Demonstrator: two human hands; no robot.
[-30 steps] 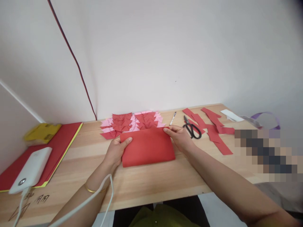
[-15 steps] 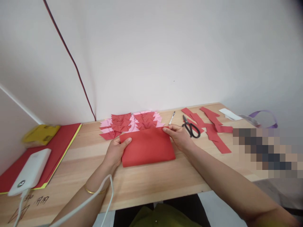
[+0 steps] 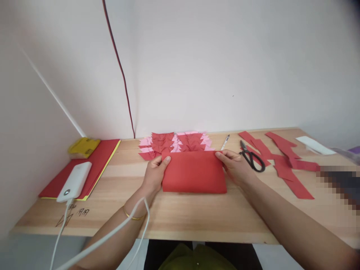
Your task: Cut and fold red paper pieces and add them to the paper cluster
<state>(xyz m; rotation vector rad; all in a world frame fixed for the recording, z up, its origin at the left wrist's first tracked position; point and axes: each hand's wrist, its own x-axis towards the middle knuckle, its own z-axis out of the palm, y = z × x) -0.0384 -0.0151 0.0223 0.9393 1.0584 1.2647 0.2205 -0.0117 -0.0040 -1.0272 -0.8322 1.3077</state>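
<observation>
A folded sheet of red paper (image 3: 194, 172) is held up between my two hands, its fold along the bottom edge. My left hand (image 3: 154, 174) pinches its upper left corner, thumb on the front face. At the upper right corner my right hand (image 3: 234, 165) grips the same way, thumb in front and fingers behind. Just behind the sheet, rows of folded red and pink paper pieces (image 3: 163, 142) lie on the table, partly hidden by it. Black-handled scissors (image 3: 254, 159) lie to the right of my right hand, near a white pen (image 3: 225, 142).
Red paper offcuts (image 3: 294, 180) and a white strip (image 3: 315, 145) lie on the right of the wooden table (image 3: 118, 180). At left, a white power bank (image 3: 75, 180) and a yellow packet (image 3: 84, 147) rest on red sheets (image 3: 105, 157). A white cable (image 3: 123, 225) crosses my left forearm.
The view has swung left, so everything sits farther right in it. The red paper has levelled out slightly, and both hands keep hold of its corners.
</observation>
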